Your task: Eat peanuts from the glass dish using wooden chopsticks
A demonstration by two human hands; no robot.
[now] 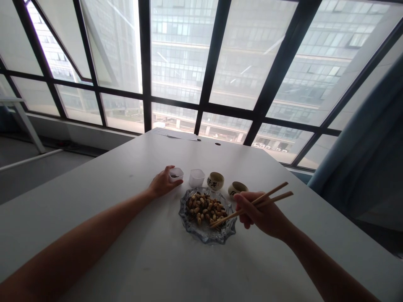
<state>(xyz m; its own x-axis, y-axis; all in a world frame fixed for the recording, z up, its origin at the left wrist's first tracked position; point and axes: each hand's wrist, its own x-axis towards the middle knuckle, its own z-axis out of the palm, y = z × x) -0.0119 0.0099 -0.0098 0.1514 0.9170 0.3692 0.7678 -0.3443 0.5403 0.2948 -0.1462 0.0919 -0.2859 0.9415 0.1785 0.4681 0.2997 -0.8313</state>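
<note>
My left hand (163, 182) is closed around the side of a small translucent cup (176, 174) with something dark inside. My right hand (256, 212) holds a pair of wooden chopsticks (264, 200). Their tips are close together over the right part of a scalloped glass dish (206, 238), among the nuts. Brown pistachio-like nuts (201, 204) are heaped in this dish; whether the tips grip one is too small to tell. Behind the dish stand a second translucent cup (197, 178) and a cream cup with dark characters (215, 181). Another cream cup (236, 188) is just beyond my right fingers.
The white table (151, 260) extends toward large framed windows. Sheets of paper (176, 134) and two small dark round spots lie at its far end. A blue curtain (355, 130) hangs at the right, and a white frame (30, 128) stands at the left.
</note>
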